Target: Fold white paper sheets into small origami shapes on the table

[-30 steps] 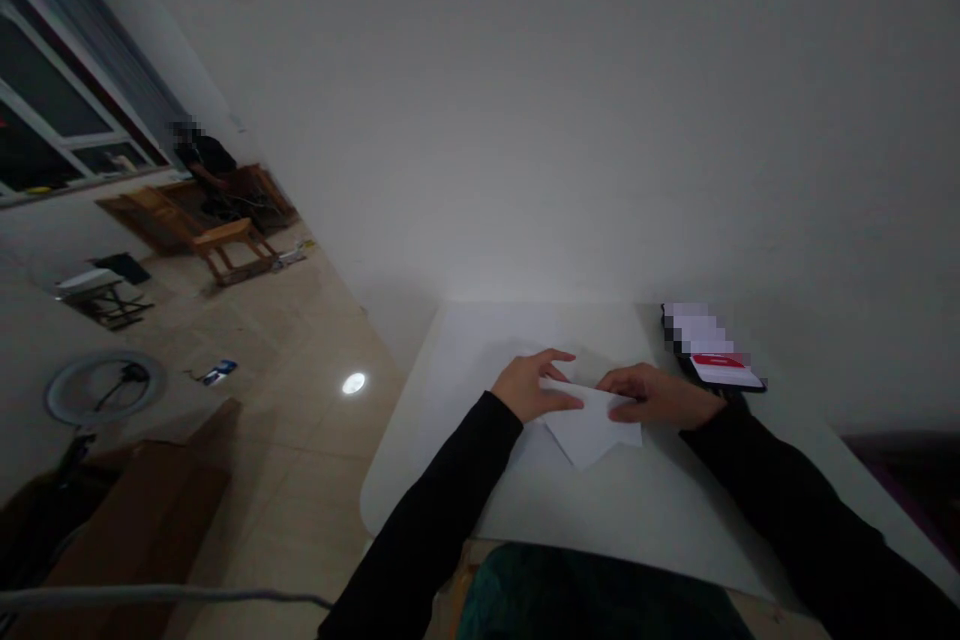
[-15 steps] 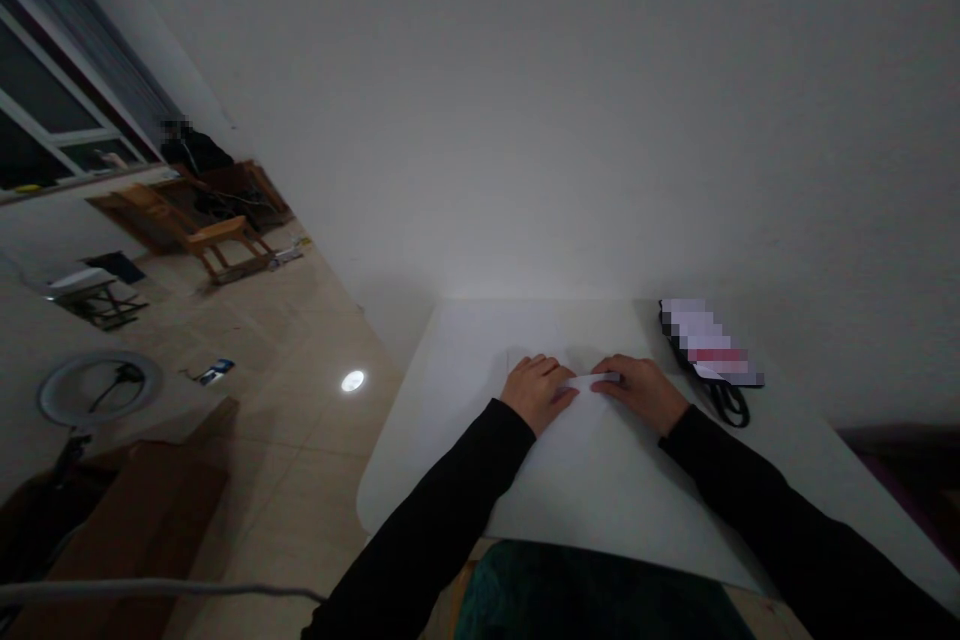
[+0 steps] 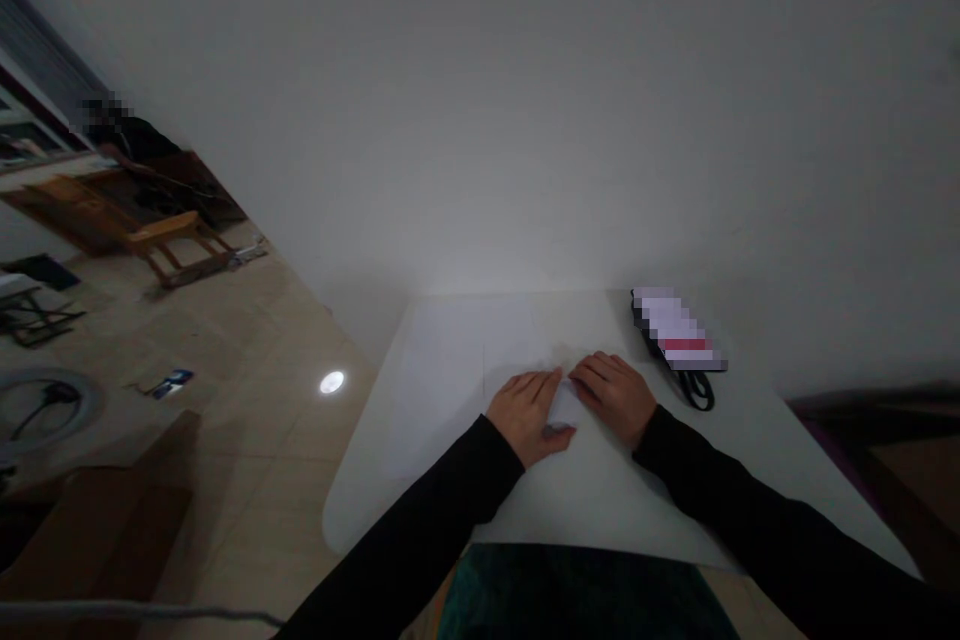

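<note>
A small piece of folded white paper (image 3: 564, 408) lies on the white table between my two hands, partly covered by them. My left hand (image 3: 529, 412) rests on its left side, fingers stretched out flat and thumb spread apart toward me. My right hand (image 3: 616, 396) is at its right edge, with fingers together and bent down at the paper's far corner; its thumb is hidden. Larger flat white sheets (image 3: 442, 390) lie on the table left of my hands.
A phone-like flat item (image 3: 679, 332), its face blurred out, lies with a black strap (image 3: 697, 390) at the table's back right. The wall (image 3: 517, 120) meets the table's far edge. Left on the floor are a cardboard box (image 3: 97, 530) and wooden chair (image 3: 169, 230); a person (image 3: 142, 135) sits beyond.
Both hands have lowered the folded paper from a raised strip to the tabletop. My left thumb has spread from its fingers. The view has shifted slightly, moving the table left in the picture.
</note>
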Demonstrator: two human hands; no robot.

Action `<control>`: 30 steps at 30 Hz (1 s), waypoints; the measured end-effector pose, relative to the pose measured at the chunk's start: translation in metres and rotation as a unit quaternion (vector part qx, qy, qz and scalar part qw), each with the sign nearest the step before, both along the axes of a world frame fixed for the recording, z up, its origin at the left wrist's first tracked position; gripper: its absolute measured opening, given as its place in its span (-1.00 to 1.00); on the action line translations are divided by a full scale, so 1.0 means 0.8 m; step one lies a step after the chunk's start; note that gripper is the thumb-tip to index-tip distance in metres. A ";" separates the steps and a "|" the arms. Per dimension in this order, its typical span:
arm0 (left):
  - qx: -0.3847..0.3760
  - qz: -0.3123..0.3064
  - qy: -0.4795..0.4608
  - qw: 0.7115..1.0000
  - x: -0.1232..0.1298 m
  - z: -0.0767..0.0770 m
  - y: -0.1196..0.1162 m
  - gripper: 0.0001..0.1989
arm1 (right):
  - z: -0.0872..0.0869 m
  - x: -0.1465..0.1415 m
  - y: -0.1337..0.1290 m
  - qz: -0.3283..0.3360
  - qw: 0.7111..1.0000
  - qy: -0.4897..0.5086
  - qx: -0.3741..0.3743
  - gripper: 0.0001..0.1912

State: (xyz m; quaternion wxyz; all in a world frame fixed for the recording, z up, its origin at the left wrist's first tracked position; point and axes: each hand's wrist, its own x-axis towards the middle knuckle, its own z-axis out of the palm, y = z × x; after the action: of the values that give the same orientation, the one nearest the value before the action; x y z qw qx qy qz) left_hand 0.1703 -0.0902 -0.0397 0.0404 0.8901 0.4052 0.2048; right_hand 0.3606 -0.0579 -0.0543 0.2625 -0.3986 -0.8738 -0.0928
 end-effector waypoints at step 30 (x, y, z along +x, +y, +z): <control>0.051 0.047 -0.004 0.998 0.015 -0.017 -0.021 -0.62 | -0.011 -0.014 -0.041 0.042 0.999 0.018 0.002 -0.65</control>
State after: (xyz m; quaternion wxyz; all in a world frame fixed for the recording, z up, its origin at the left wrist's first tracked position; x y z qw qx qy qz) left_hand 0.1827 -0.1066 -0.0534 -0.0133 0.8700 0.4355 0.2308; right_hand 0.3493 -0.0904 -0.0631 0.2826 -0.3622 -0.8849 -0.0765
